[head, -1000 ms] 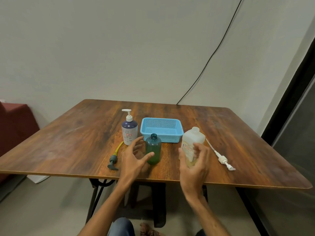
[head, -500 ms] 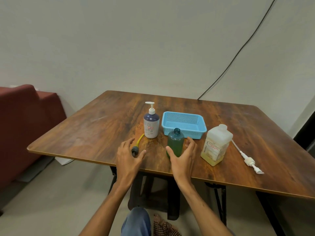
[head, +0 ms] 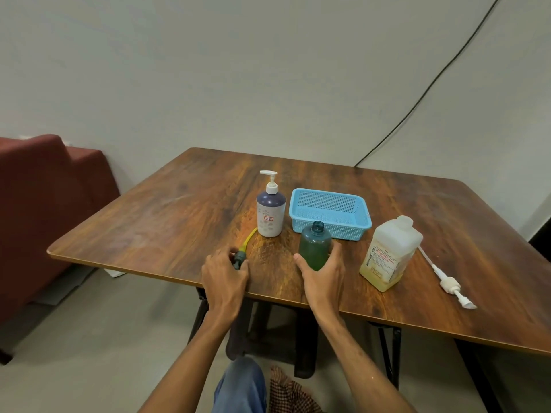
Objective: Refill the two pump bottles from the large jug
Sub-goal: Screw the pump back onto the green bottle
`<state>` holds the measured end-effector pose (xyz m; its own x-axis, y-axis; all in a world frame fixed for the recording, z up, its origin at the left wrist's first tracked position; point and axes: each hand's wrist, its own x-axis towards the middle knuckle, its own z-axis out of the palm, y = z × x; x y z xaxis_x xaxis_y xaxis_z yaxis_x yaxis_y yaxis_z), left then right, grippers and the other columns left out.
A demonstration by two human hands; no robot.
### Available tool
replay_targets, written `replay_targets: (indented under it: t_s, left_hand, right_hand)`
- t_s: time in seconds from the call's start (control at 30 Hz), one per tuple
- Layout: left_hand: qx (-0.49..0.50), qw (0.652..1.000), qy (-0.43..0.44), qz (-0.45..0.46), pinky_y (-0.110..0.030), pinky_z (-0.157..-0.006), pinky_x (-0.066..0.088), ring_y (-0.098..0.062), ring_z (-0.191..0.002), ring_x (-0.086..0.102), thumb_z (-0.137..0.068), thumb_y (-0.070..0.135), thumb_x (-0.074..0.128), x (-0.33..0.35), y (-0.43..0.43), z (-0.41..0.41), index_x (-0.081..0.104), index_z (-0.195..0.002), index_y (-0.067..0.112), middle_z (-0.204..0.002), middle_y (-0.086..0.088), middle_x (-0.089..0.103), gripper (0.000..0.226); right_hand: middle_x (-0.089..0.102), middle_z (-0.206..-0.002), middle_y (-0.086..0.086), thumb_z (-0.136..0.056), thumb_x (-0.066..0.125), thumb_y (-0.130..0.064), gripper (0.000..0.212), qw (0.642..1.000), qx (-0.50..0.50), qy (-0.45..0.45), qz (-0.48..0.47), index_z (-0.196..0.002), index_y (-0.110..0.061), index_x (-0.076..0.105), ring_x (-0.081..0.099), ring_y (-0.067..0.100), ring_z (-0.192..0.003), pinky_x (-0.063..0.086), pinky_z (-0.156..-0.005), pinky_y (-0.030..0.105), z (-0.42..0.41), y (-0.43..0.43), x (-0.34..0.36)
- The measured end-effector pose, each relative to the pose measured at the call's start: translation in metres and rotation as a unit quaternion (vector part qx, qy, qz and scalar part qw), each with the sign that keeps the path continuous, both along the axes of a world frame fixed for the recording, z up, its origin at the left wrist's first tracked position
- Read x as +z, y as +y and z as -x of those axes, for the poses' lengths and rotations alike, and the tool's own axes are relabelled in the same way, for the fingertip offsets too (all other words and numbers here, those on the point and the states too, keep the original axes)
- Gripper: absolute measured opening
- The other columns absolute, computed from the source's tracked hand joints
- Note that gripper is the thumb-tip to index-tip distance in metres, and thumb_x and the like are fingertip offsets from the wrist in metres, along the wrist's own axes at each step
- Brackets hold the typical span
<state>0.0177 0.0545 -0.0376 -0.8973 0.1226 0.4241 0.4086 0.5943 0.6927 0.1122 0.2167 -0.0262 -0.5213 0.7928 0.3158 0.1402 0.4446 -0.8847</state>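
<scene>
Jug (head: 390,251) upright on the right of the table (head: 155,222), neck up, red label print running bottom to top, seemingly "BIOCHEK CHG". Purple-and-white pump bottle (head: 270,216) upright further back, nozzle pointing left. Green bottle (head: 315,247) upright near the front edge, uncapped, gripped by right hand (head: 323,274). Left hand (head: 225,274), open half a second ago, now curled round green pump head (head: 241,257), yellow tube pointing away.

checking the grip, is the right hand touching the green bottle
Touching. In the head view the right hand cups the green bottle, thumb and fingers against its sides.
</scene>
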Motion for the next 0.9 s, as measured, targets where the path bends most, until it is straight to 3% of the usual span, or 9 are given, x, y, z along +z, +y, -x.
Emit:
replay_targets:
  t_s: [0.13,0.33,0.5,0.67,0.8,0.9]
  left_hand:
    - [-0.001,0.999,0.02,-0.049,-0.023,-0.079,0.051,-0.006,-0.088,0.059,-0.081,0.025,0.076,0.006,-0.004,-0.009,0.067,-0.107,0.018,-0.101,0.002,0.066,0.028]
    - [-0.018,0.993,0.061,-0.1,-0.013,-0.079,0.05,-0.008,-0.087,0.062,-0.078,0.012,0.076,0.032,-0.014,-0.026,0.071,-0.107,0.011,-0.101,-0.001,0.066,0.029]
    - [-0.049,0.985,0.093,-0.139,-0.014,-0.076,0.052,-0.005,-0.085,0.063,-0.075,0.015,0.08,0.069,-0.021,-0.036,0.07,-0.106,0.016,-0.098,0.004,0.068,0.032]
    - [-0.096,0.972,0.076,-0.2,-0.024,-0.063,0.056,-0.011,-0.067,0.063,-0.074,0.02,0.082,0.113,-0.012,-0.042,0.069,-0.102,0.016,-0.077,0.004,0.066,0.032]
    - [-0.124,0.964,0.074,-0.225,-0.032,-0.066,0.059,-0.013,-0.068,0.064,-0.075,0.019,0.082,0.137,0.004,-0.04,0.07,-0.106,0.014,-0.077,0.001,0.068,0.033]
    - [-0.136,0.958,0.092,-0.236,-0.027,-0.067,0.059,-0.009,-0.07,0.066,-0.075,0.023,0.081,0.155,0.02,-0.037,0.072,-0.109,0.016,-0.081,0.005,0.071,0.036]
  right_hand:
    - [0.047,-0.119,-0.017,-0.074,0.084,-0.038,0.073,1.0,0.008,-0.003,0.004,-0.134,-0.03,0.042,0.044,0.003,-0.112,0.043,-0.095,0.03,0.0,0.003,0.0]
    - [0.053,-0.127,-0.009,-0.075,0.084,-0.037,0.074,1.0,0.009,-0.006,0.004,-0.136,-0.026,0.043,0.046,0.005,-0.114,0.045,-0.094,0.03,-0.002,0.004,0.001]
    - [0.052,-0.133,-0.006,-0.076,0.084,-0.036,0.077,1.0,0.013,-0.014,0.009,-0.139,-0.026,0.041,0.045,0.007,-0.119,0.04,-0.095,0.027,-0.005,0.003,0.004]
    - [0.052,-0.137,-0.007,-0.076,0.084,-0.036,0.08,1.0,0.012,-0.012,0.011,-0.141,-0.029,0.039,0.046,0.01,-0.125,0.041,-0.098,0.028,-0.004,0.002,0.003]
    - [0.052,-0.137,-0.008,-0.075,0.084,-0.038,0.081,1.0,0.009,-0.018,0.005,-0.142,-0.029,0.038,0.048,0.012,-0.126,0.044,-0.1,0.032,-0.005,0.001,0.003]
    - [0.052,-0.139,-0.007,-0.075,0.084,-0.039,0.083,1.0,0.01,-0.021,0.001,-0.143,-0.029,0.038,0.048,0.013,-0.127,0.045,-0.103,0.034,-0.005,0.001,0.004]
